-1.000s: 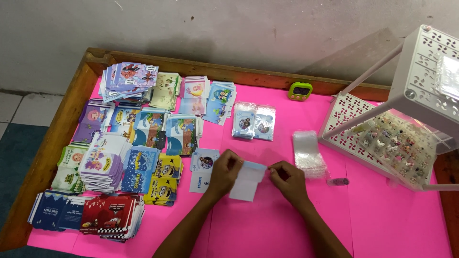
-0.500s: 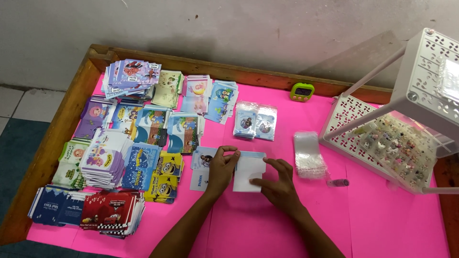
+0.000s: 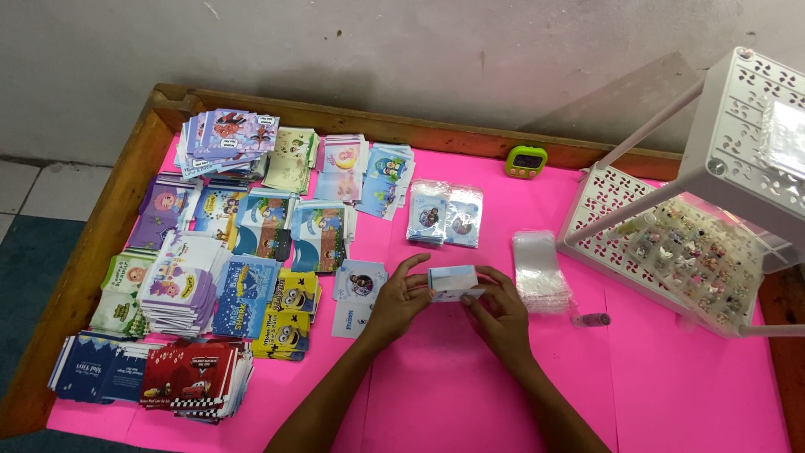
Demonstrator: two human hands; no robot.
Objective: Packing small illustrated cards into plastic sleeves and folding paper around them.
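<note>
My left hand [image 3: 394, 304] and my right hand [image 3: 500, 312] meet over the pink table cover [image 3: 436, 394], both pinching a small white-and-pale-blue folded card [image 3: 454, 282] between them. The card is folded over, its long side level. Just left of my left hand lie two loose printed cards [image 3: 356, 289] flat on the cover. A stack of clear plastic sleeves [image 3: 541, 270] lies right of my right hand.
Several piles of colourful printed cards [image 3: 226, 260] fill the left half. Two bagged cards [image 3: 446, 215] lie at the centre back. A green timer [image 3: 526, 162] sits by the wooden rim [image 3: 101, 252]. A white perforated rack [image 3: 713, 201] with small trinkets stands at right; a small tube [image 3: 592, 320] lies beside it.
The card was flat and wider a second ago; it has been folded smaller. My right hand moved left to meet my left hand, and both lifted the card slightly.
</note>
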